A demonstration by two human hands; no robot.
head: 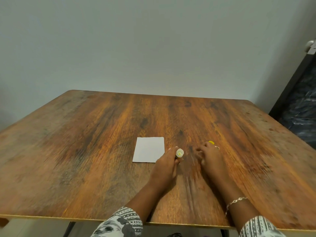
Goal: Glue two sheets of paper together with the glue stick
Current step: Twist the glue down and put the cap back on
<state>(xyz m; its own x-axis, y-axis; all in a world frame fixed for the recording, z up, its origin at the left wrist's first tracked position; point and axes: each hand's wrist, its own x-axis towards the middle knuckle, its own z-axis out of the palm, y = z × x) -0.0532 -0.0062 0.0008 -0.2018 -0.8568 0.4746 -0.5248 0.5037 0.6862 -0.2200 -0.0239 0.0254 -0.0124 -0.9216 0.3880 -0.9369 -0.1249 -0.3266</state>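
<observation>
A white sheet of paper [148, 150] lies flat on the wooden table [102, 142], near its middle. My left hand [166, 165] rests just right of the sheet's near corner and grips the glue stick [179, 153], whose uncapped end points up toward me. My right hand [209, 157] is on the table a little further right, blurred, with its fingers curled. A small yellow cap [211, 142] shows at the far edge of that hand. I cannot tell whether the fingers hold the cap or it lies on the table. I see only one sheet.
The table's far edge meets a plain pale wall [153, 48]. A dark piece of furniture [301, 100] stands beyond the right corner. The near table edge [51, 216] runs just in front of my sleeves.
</observation>
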